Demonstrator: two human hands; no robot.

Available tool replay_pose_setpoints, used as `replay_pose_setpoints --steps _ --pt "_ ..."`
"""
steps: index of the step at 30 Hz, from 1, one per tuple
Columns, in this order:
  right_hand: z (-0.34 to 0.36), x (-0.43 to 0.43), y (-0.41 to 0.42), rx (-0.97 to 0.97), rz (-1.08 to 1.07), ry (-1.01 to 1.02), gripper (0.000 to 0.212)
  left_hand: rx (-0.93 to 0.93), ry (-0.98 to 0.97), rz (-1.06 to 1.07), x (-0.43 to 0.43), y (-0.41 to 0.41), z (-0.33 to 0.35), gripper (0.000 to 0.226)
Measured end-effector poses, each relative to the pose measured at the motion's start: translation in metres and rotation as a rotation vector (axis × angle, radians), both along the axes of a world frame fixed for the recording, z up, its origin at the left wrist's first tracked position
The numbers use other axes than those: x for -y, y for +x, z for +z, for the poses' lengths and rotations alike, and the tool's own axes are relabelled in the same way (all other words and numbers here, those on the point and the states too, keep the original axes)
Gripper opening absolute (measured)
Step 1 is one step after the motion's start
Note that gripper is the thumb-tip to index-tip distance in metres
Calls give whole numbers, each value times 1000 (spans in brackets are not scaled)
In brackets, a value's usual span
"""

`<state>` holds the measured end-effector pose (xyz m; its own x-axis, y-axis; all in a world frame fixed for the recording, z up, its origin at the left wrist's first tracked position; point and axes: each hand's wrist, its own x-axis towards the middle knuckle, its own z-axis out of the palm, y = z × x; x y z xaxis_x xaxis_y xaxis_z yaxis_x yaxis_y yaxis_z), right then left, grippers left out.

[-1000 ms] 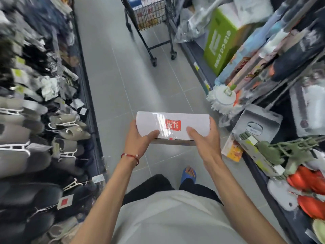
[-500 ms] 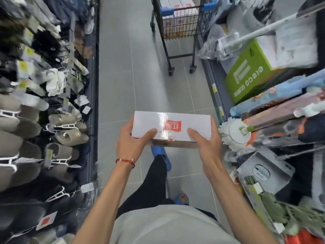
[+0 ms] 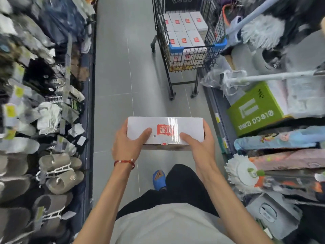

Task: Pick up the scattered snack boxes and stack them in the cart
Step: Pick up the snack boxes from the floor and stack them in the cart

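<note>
I carry a white snack box (image 3: 186, 127) with a red label level in front of me, above the grey aisle floor. My left hand (image 3: 129, 144) grips its left end, thumb on top. My right hand (image 3: 200, 147) grips its right end the same way. Straight ahead stands a black wire shopping cart (image 3: 213, 48) with blue corner caps. Several matching white boxes (image 3: 184, 30) lie stacked in rows inside it. The cart is about one step beyond the box.
Racks of slippers and socks (image 3: 52, 169) line the left side. On the right, a low shelf holds a green carton (image 3: 255, 110), mops (image 3: 242, 173) and a grey appliance box (image 3: 270, 213) that jut toward the aisle. Grey floor tiles (image 3: 116, 76) run between.
I have walked forward with the box; the cart has come much nearer and its stacked boxes now show from above. Both hands keep the same hold.
</note>
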<state>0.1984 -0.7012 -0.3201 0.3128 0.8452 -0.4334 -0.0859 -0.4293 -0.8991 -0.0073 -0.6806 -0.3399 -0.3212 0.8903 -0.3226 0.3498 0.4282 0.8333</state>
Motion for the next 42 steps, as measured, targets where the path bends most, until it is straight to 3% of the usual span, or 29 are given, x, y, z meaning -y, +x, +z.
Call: replay_pose_setpoints --steps 3,9,14,18,22,26,32,42 --pt "-1 -49 -11 -6 12 -1 63 -31 -17 -2 -46 -10 0 79" --pt "-13 -159 -28 -5 26 -2 54 -47 -45 -45 -154 -26 -1 70" --pt "-17 -264 -35 5 -11 -15 51 -69 -84 -101 -261 -37 1 82" --pt "-10 -342 -40 18 -10 9 52 -92 -107 -160 -342 -41 13 116" --pt "-8 -412 -45 49 -27 7 59 -123 -107 -243 -422 -46 18 110" --pt "-15 -482 -52 65 -105 5 60 -131 -70 -333 -507 -52 16 80" --pt "-25 -573 -71 83 -315 -33 80 -187 -34 -570 -643 -56 17 110" --pt "-21 -660 -59 28 -651 -3 82 -213 -11 -929 -796 1 30 119"
